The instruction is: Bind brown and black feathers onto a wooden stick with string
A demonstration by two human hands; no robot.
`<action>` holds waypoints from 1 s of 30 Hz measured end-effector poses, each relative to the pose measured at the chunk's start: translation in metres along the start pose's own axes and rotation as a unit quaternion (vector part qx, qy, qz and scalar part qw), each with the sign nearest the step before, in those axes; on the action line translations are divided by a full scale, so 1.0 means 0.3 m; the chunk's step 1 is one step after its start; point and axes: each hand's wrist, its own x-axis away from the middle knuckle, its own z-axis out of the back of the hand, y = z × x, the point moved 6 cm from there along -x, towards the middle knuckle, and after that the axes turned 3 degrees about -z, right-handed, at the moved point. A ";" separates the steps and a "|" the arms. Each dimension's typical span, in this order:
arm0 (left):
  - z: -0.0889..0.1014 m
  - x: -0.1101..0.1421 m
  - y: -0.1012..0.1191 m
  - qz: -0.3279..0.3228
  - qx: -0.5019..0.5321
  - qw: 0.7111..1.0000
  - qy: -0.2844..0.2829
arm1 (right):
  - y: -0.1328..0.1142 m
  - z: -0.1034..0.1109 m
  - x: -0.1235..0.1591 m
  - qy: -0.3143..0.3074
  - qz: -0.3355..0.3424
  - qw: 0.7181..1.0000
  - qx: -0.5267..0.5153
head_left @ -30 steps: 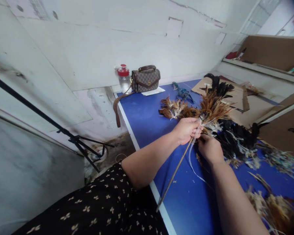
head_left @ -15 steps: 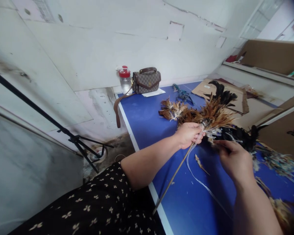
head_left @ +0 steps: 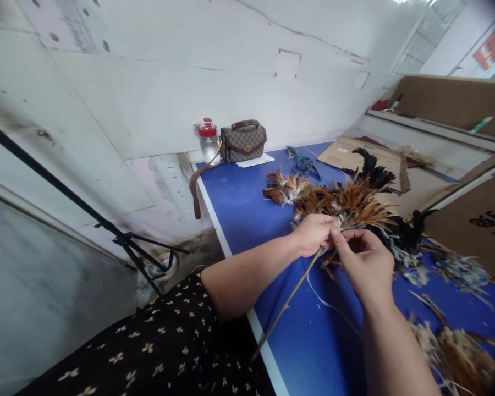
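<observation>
My left hand (head_left: 313, 235) is closed round the upper part of a thin wooden stick (head_left: 287, 302), just below a bunch of brown feathers (head_left: 355, 201) bound on its end, like a feather duster. The stick slants down past the table's edge. Pressed against the binding, my right hand (head_left: 367, 263) pinches with thumb and fingers beside my left one; what lies in the pinch is hidden. A thin white ribbon (head_left: 319, 294) hangs from below the hands onto the blue table (head_left: 239, 192). Some loose feathers show just under my right hand.
Black feathers (head_left: 414, 234), bluish-white feathers (head_left: 464, 272) and tan feathers (head_left: 462, 352) lie to the right. A handbag (head_left: 244, 144) and a red-capped bottle (head_left: 208, 140) stand at the back. Cardboard (head_left: 493, 217) borders the right side; a black tripod (head_left: 126, 237) is at left.
My right hand has moved left and up to the binding, touching my left hand. The ribbon has shifted, and a loose feather on the table is now out of sight beneath the right hand.
</observation>
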 end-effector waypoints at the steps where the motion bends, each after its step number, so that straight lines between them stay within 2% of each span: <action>1: -0.003 0.002 -0.002 -0.001 0.000 1.000 -0.005 | 0.006 -0.006 -0.001 0.002 -0.002 1.000 -0.009; 8: -0.011 0.002 -0.014 0.001 0.005 1.000 -0.024 | 0.066 0.007 -0.017 -0.001 -0.029 1.000 -0.010; 13: -0.011 -0.004 -0.008 -0.005 0.010 1.000 -0.029 | 0.100 0.007 -0.021 0.001 -0.063 0.994 -0.094; 16: -0.021 0.000 -0.018 0.001 0.017 0.999 -0.050 | 0.119 0.016 -0.028 0.022 -0.081 0.991 -0.100; 20: -0.037 0.011 -0.035 0.014 0.026 0.996 -0.080 | 0.110 0.035 -0.035 0.052 -0.045 0.992 -0.107; 24: -0.038 0.013 -0.044 0.022 0.018 0.996 -0.081 | 0.085 0.060 -0.035 0.089 -0.006 0.992 -0.084; 30: -0.031 0.003 -0.064 0.033 0.012 0.997 -0.068 | 0.078 0.055 -0.036 0.073 0.008 0.995 -0.075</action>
